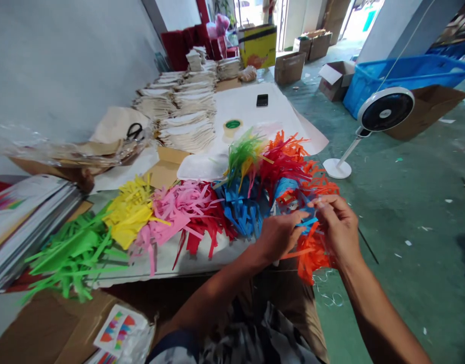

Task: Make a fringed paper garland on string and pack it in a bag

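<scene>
Over the right front of the table, my left hand (278,235) is closed on one side of some blue paper strips (308,220). Opposite it, my right hand (336,220) pinches the same strips with bent fingers. Orange fringed paper (311,258) lies below and behind both hands. Just beyond them is a pile of red fringe (285,162), beside a green and yellow bunch (245,151). To the left, fringed paper runs in heaps: blue (242,207), red (205,227), pink (175,202), yellow (132,212) and green (75,247).
A white plastic tray (202,167), a tape roll (232,126) and a phone (262,100) lie on the table (243,108). Stacked paper bundles (190,108) and scissors (134,132) are further left. A white fan (384,112) stands on the right, near a blue bin (407,68).
</scene>
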`<state>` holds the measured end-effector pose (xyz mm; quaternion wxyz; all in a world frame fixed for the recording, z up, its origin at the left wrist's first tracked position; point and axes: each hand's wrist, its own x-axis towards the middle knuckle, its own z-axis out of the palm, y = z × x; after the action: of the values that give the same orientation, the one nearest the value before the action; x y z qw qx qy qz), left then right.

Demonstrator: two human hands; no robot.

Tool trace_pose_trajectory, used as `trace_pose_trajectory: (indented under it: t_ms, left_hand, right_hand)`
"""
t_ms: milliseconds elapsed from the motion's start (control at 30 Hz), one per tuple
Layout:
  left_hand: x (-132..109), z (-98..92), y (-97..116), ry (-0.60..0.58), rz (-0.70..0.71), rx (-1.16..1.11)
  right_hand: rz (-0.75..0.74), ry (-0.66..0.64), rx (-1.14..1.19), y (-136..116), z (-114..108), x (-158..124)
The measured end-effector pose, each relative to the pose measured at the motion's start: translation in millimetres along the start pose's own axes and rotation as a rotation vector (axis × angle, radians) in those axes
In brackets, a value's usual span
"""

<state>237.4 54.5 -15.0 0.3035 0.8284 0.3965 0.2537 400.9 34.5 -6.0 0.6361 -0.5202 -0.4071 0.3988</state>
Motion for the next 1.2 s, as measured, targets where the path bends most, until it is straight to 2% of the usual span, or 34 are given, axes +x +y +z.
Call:
trace_pose_trajectory:
  t_ms: [100,167,233,300,367,433,533,667,833,933,1033,1200]
  left_hand:
    - [0,0.6,-7,0.028,0.061,0.062]
    - [1,-11.7,-13,0.061,0.136,0.011]
    - [5,-32.9,-22,0.123,0.208,0.031]
    - [11,-56.0,-34,0.218,0.234,0.258]
    - [17,-73.0,-47,0.226,0.271,0.562]
    - [24,-80.1,-57,0.181,0.325,0.757]
    - [31,-77.8,-65,0.141,0.414,0.841]
    - [37,-76.2,-65,0.225,0.449,0.681]
    - [40,-83.6,-54,0.329,0.376,0.184]
    - [42,-83.0,-47,0.346,0.353,-0.031]
    - [44,-80.0,-45,0.331,0.328,-0.112]
    - [46,-77.6,-49,0.308,0.362,-0.168]
  right_hand:
    - [0.034,0.059,0.083,-5,5,5]
    - [0.003,0.056,0.087,-7,7,7]
    - [-0.061,0.050,0.038,-8,9,8]
    - [-0.117,0.041,-0.044,-7,11,8]
    - [-0.158,0.035,-0.120,-5,15,8]
    - [-0.192,0.014,-0.172,-3,20,8]
    - [-0.237,-0.050,-0.239,1,30,11]
    - [-0.263,-0.153,-0.327,4,41,17]
    - [-0.329,-0.165,-0.352,8,49,22]
    - [-0.375,-0.185,-0.375,7,52,20]
    - [-0.438,-0.185,-0.411,5,53,18]
    - [-0.490,-0.146,-0.454,4,50,21]
